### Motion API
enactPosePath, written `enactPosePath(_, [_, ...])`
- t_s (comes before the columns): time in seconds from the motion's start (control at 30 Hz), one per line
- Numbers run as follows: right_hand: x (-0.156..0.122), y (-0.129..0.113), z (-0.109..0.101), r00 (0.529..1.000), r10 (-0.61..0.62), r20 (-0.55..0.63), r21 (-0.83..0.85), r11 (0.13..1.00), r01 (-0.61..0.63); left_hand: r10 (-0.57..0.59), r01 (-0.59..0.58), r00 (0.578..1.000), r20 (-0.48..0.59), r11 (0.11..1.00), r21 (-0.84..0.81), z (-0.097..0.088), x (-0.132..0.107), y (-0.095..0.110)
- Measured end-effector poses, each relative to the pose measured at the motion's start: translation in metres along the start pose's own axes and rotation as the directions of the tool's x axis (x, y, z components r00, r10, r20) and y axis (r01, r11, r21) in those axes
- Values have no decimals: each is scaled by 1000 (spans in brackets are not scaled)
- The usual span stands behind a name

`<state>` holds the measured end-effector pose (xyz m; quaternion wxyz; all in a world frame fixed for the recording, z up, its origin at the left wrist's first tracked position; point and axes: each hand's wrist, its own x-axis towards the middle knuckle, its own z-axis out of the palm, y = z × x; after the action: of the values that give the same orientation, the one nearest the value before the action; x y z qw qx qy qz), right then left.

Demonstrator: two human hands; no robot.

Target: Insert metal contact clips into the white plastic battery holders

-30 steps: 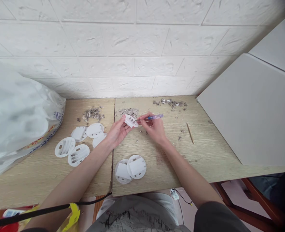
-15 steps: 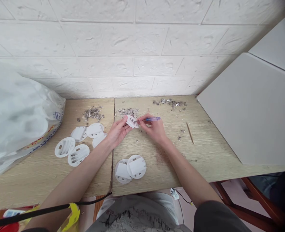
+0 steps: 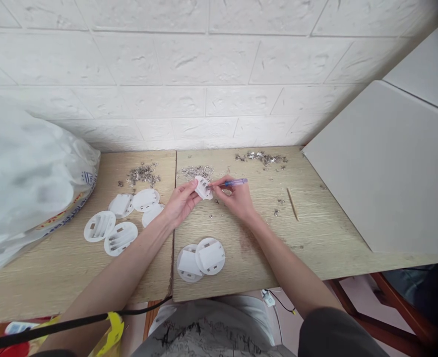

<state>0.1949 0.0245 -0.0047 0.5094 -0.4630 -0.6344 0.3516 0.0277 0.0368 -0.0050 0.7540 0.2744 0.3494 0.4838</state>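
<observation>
My left hand (image 3: 179,202) holds a round white plastic battery holder (image 3: 203,187) tilted above the wooden table (image 3: 315,233). My right hand (image 3: 237,198) grips a thin tool with a purple handle (image 3: 233,182), its tip touching the holder. Two finished-looking white discs (image 3: 201,259) lie overlapping near the table's front edge. Several more white discs (image 3: 124,219) lie to the left of my left forearm.
Heaps of small metal bits (image 3: 143,174) lie along the back of the table, with more metal bits (image 3: 263,158) at the right. A wooden stick (image 3: 292,204) lies to the right. A big white plastic bag (image 3: 25,173) fills the left. A grey board (image 3: 386,168) leans at right.
The holder in my left hand has turned slightly and shifted a little lower. The purple-handled tool has stayed at its edge, with the handle drawn a bit leftward.
</observation>
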Motion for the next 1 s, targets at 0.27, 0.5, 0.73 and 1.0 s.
enactPosePath(0.27, [-1, 1, 6, 994, 69, -80, 209, 977, -51, -29, 26, 998, -61, 999, -38, 4, -1, 3])
enactPosePath(0.5, [-2, 2, 4, 998, -21, -59, 48, 999, 24, -16, 15, 999, -47, 1000, -24, 1, 0, 2])
enactPosePath(0.73, [-3, 4, 3, 999, -22, -39, 1, 1000, 22, -3, 3, 1000, -30, 1000, 17, -1, 0, 1])
enactPosePath(1.0, [-3, 2, 1, 998, -53, 27, -83, 995, 55, 18, -18, 1000, 0, 999, 48, 0, -2, 1])
